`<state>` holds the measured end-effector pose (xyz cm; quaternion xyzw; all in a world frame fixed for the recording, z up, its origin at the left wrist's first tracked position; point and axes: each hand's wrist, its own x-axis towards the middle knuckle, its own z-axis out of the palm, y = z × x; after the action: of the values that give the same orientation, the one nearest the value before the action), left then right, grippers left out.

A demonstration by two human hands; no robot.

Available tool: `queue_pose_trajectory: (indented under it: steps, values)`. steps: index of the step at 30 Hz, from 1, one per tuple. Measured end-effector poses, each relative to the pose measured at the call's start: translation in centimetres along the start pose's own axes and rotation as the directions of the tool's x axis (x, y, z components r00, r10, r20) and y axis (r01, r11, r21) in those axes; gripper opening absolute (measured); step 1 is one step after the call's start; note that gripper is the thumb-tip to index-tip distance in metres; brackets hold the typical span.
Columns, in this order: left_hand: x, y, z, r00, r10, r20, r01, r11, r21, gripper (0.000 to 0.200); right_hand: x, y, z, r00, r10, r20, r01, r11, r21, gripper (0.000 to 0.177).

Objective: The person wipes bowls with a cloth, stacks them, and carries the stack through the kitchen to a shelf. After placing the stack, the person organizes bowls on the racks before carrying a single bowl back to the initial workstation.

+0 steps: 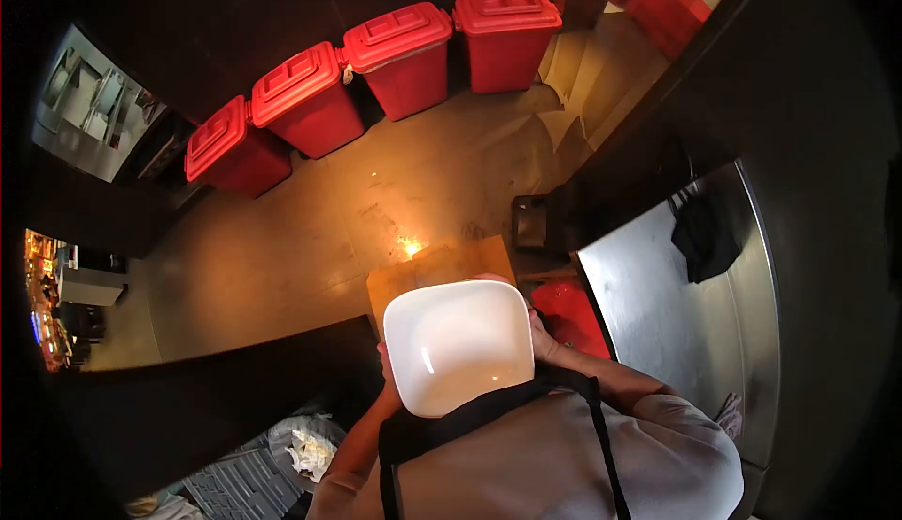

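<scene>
Grey cloth shirt (536, 450); left hand (384, 364) and right hand (542, 338), half-curled, clasp a glossy white squarish bowl (460, 341), seemingly for balance.

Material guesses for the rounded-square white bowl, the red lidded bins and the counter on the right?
White bowl: glossy, likely glazed ceramic, given the sharp highlight inside; melamine is possible.
Red lidded bins: most likely moulded plastic, smooth with a slight sheen; raised shapes in the lids.
Counter: looks like stainless steel, satin grey with a bright edge.
</scene>
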<state>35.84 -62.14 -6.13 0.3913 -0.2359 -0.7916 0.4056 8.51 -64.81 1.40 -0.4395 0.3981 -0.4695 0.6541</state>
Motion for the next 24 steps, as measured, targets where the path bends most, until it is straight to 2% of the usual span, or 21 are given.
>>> queue_pose_trajectory:
  steps: [6, 10, 16, 18, 20, 22, 24]
  values:
    - [9.2, 5.4, -1.6, 0.999, -0.021, -0.027, 0.02, 1.0, -0.023, 0.096, 10.2, 0.2, -3.3, 0.997, 0.045, 0.055, -0.047, 0.998, 0.031, 0.109]
    - [18.7, 9.5, -1.0, 0.999, -0.049, -0.01, 0.049, 0.999, 0.009, 0.095, 18.9, -1.1, -8.8, 0.989, -0.065, 0.133, 0.055, 0.996, 0.074, 0.108]
    - [35.3, 15.0, 2.2, 0.994, -0.096, 0.059, 0.094, 0.995, 0.034, 0.095, 29.5, -5.1, -16.5, 0.99, -0.092, -0.102, 0.105, 0.986, 0.132, 0.109]
    - [40.4, 16.5, 3.3, 0.988, -0.12, 0.094, 0.117, 0.992, 0.04, 0.094, 33.9, -3.3, -19.1, 0.959, -0.227, -0.171, 0.246, 0.964, 0.101, 0.113]
    - [45.3, 17.3, 4.3, 0.979, -0.149, 0.137, 0.144, 0.989, 0.043, 0.094, 35.9, -4.1, -21.3, 0.943, -0.205, -0.261, 0.24, 0.964, 0.111, 0.115]
    - [50.3, 19.2, 7.1, 0.965, -0.173, 0.198, 0.161, 0.984, 0.076, 0.094, 38.5, -5.9, -23.7, 0.917, -0.214, -0.338, 0.271, 0.953, 0.132, 0.116]
    - [55.3, 22.4, 11.9, 0.947, -0.157, 0.281, 0.103, 0.974, 0.2, 0.093, 40.5, -6.6, -26.4, 0.891, -0.216, -0.401, 0.298, 0.942, 0.156, 0.115]
